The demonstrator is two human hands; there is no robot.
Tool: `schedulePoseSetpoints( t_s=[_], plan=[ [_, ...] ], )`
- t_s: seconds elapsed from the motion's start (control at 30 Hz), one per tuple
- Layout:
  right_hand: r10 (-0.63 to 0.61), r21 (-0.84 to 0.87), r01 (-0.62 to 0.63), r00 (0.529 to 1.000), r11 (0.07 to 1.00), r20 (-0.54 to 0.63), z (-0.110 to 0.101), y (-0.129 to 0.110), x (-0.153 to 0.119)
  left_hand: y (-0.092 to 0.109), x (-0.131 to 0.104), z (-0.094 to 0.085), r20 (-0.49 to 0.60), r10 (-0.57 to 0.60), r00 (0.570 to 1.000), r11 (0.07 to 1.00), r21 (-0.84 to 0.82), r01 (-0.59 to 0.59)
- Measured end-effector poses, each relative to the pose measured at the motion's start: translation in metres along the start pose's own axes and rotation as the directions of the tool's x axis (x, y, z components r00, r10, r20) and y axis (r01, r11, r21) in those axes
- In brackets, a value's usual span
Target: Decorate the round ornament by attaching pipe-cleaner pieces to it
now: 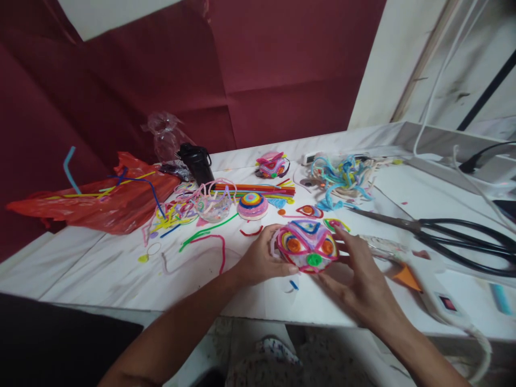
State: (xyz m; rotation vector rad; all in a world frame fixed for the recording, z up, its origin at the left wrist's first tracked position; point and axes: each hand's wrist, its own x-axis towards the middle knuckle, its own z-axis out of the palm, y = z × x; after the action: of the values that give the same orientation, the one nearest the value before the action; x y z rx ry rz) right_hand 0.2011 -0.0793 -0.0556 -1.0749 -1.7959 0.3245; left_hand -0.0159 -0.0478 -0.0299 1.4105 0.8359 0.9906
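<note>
**Colourful face-like dome held between 2 grips**

The decorated dome [308,236] sits between the person's 2 hands, near the front edge of the white surface [133,285]. It shows 2 orange discs [293,245] ringed with coloured strips, and 1 green disc [314,260] below them. The left grip [260,258] clasps its left side, thumb at the lower edge. The right grip [363,279] is curved around its right side with the fingers apart; whether they press on it I cannot tell.

Just below the left grip's thumb lies a small blue piece [294,285]. Beyond the left grip stands a striped dome [252,206], with a clear bowl-like piece [217,208] beside it, to the left. A green strip [205,232] and a dark pink strip [223,252] lie left of the left grip. Farther off, beyond both grips, are a bundle of coloured sticks [258,189] and another decorated dome [273,165].

To the right of the right grip are a power strip [439,293], an orange piece [407,277] and large black-handled scissors [415,226]. Beyond that grip rests a tangle of mostly blue strands [342,177]. Well left of the left grip, a red plastic bag [121,209] lies near a black bottle [197,164].
</note>
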Motion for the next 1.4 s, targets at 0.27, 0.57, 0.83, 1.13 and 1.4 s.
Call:
schedulePoseSetpoints(
  t_s=[0.27, 0.57, 0.83, 1.13, 1.4],
  plan=[
    [-0.085, -0.129, 0.083, 0.996, 0.988, -0.016, 0.004, -0.004, 0.006, 0.002, 0.000, 0.010, -0.148, 0.022, 0.989, 0.995, 0.097, -0.008],
    [-0.114, -0.157, 0.114, 0.993, 0.981, 0.009, 0.006, -0.010, 0.008, -0.006, 0.000, 0.012, -0.222, 0.042, 0.974, 0.981, 0.196, 0.002],
    [0.141, 0.127, -0.138, 0.990, 0.982, -0.016, 0.004, -0.019, 0.009, -0.005, -0.001, 0.012, -0.202, 0.048, 0.978, 0.982, 0.189, -0.009],
    [0.238, 0.179, -0.229, 0.971, 0.957, -0.032, 0.009, -0.015, 0.009, -0.005, -0.005, 0.014, -0.199, 0.054, 0.978, 0.978, 0.210, -0.011],
    [0.227, 0.167, -0.219, 0.974, 0.961, -0.029, 0.007, -0.017, 0.009, -0.004, -0.007, 0.015, -0.216, 0.014, 0.976, 0.968, 0.247, 0.041]
  ],
)
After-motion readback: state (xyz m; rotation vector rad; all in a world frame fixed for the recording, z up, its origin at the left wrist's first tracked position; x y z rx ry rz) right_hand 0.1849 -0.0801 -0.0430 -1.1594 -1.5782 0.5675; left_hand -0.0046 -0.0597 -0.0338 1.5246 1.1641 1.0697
